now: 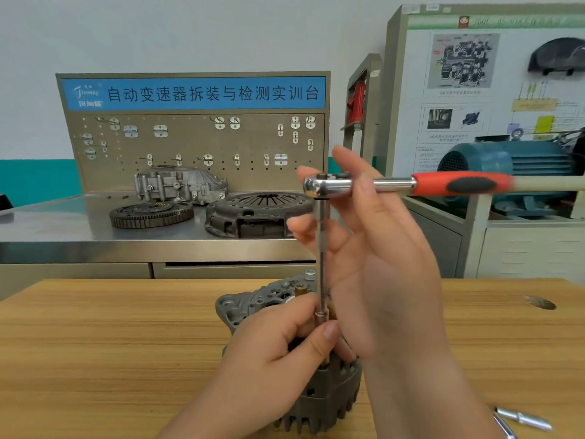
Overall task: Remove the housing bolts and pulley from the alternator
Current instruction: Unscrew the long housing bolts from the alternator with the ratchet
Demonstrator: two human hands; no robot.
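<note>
A grey alternator (319,391) stands on end on the wooden table (110,343), its rear housing facing up. A chrome extension bar (322,248) rises straight up from its top to a ratchet (459,183) whose red handle points right. My left hand (272,353) pinches the bottom of the bar, at the socket, just above the housing. My right hand (380,274) is held upright beside the bar. Its fingers are straight and spread around the ratchet head, and one finger crosses in front of the chrome shaft. The bolt under the socket and the pulley are hidden.
Chrome tool pieces (525,419) lie on the table at the lower right, and a hole (541,302) is in the tabletop farther right. Behind, a steel bench holds a clutch cover (256,213), a toothed flywheel (152,213) and an aluminium housing (180,185). A blue motor (506,160) sits at the right.
</note>
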